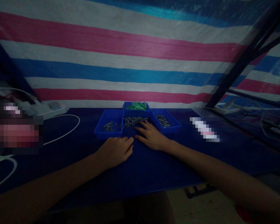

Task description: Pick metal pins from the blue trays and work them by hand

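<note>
On the table, my right hand spreads at metal pins, trays flanking them seemingly for easy reach; my left hand curls, grip unclear.

Striped pink, white and blue sheet behind a blue table, pale floor, dim light
</note>
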`<state>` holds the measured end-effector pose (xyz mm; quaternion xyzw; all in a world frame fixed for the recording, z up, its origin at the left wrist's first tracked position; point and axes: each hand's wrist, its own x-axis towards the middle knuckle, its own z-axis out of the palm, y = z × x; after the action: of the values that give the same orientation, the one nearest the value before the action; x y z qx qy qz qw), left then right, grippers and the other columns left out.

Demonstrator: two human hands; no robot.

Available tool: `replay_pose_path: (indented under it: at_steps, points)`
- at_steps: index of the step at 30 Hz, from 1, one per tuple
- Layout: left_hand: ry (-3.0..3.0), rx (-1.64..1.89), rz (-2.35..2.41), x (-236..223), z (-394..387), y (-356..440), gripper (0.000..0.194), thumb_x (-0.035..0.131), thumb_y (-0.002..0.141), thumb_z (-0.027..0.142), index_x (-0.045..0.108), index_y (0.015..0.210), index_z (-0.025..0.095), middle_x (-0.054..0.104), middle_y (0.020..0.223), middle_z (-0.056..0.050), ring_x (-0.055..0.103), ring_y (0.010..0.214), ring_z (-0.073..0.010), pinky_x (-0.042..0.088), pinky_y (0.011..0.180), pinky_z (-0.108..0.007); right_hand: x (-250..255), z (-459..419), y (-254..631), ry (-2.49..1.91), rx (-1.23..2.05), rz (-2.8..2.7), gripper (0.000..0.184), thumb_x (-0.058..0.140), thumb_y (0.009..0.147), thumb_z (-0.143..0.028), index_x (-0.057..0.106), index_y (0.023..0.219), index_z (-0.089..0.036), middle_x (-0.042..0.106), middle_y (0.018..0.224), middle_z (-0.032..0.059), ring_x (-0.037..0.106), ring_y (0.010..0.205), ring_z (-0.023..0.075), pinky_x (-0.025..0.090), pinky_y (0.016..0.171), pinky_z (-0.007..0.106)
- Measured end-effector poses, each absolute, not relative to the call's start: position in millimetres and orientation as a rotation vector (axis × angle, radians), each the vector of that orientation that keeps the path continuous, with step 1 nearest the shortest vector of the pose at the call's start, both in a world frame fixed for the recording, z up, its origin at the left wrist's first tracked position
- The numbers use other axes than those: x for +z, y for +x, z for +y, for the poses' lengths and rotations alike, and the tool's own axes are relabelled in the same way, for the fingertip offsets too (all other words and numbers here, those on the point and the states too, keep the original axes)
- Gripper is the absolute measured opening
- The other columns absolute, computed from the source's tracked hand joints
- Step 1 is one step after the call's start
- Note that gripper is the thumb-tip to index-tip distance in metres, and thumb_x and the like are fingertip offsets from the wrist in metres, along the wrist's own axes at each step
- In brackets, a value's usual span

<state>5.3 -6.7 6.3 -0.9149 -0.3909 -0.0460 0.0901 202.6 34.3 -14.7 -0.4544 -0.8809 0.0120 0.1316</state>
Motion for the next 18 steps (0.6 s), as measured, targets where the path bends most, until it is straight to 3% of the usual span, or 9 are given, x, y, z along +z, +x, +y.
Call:
replay_pose_path:
  at_steps: [13,18]
  points:
    - [-2.736,-0.151,-1.151,5.3,-5.3,4.7,0.019,0.034,0.088,0.026,0.052,0.089,0.018,0.063,0.078,-0.003,0.062,0.067,-0.0195,0.043,0.052,-0.028,-10.9,29.9,201.4,-1.302,-0.015,-2.592,0.055,0.032,0.090,-0.047,0.044,0.128,-0.010,0.041,0.133,0.0197,0.032,0.127,0.0300,0.030,0.100,0.047]
    - [-2.741,-0.155,-1.148,5.7,-5.5,4.0,0.019,0.034,0.087,0.026,0.052,0.086,0.018,0.062,0.077,-0.003,0.061,0.065,-0.0188,0.043,0.051,-0.027,-8.5,28.5,201.3,-1.186,-0.095,-2.606,0.046,0.036,0.090,-0.041,0.051,0.122,-0.010,0.051,0.123,0.0165,0.045,0.116,0.0265,0.036,0.095,0.042]
